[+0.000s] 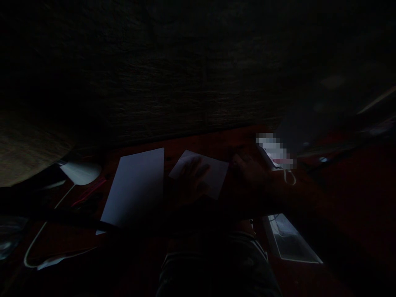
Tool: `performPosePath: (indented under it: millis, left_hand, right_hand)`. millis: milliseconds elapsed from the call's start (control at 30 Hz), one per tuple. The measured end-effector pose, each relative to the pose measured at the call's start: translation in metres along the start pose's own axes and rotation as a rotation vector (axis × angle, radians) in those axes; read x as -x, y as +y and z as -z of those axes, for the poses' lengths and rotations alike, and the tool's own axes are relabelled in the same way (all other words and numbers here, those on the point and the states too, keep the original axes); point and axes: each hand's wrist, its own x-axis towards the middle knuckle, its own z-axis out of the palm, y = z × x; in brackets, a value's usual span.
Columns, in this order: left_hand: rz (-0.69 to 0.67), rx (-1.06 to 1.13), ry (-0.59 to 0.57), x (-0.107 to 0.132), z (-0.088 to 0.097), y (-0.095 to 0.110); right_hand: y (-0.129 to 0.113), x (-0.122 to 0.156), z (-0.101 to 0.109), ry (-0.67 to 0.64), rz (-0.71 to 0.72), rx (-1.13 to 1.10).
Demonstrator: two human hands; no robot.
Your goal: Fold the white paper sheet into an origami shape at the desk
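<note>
White paper sheet (215,173): left hand (192,179) flat on it, grip spread; right hand (249,171) just beside (too dark to read its grip); larger sheet (136,185) lies apart.

1. A large sheet of paper (134,187) lies on the desk (198,142), with a lamp head (81,172) to its left.
2. A smaller sheet (218,173) lies just to its right.
3. A pixelated object (274,150) lies farther right.
4. A flat packet (291,239) lies nearer, below that object.

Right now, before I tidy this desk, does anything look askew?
The smaller paper sheet under the left hand lies turned at an angle to the larger sheet beside it, so the two don't line up.
</note>
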Motion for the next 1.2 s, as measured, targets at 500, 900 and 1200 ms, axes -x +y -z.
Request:
performPosePath:
  millis: [500,900,1200]
  left_hand:
    - [0.025,0.043,-0.008,0.002,0.002,0.001]
    - [0.055,0.066,0.010,-0.005,0.005,0.000]
    - [0.039,0.120,0.001,0.001,0.003,0.002]
  right_hand:
    - [0.012,-0.015,-0.013,0.081,0.035,-0.037]
    - [0.000,-0.049,-0.008,0.049,0.153,-0.128]
    - [0.009,-0.046,-0.015,0.108,0.043,-0.102]
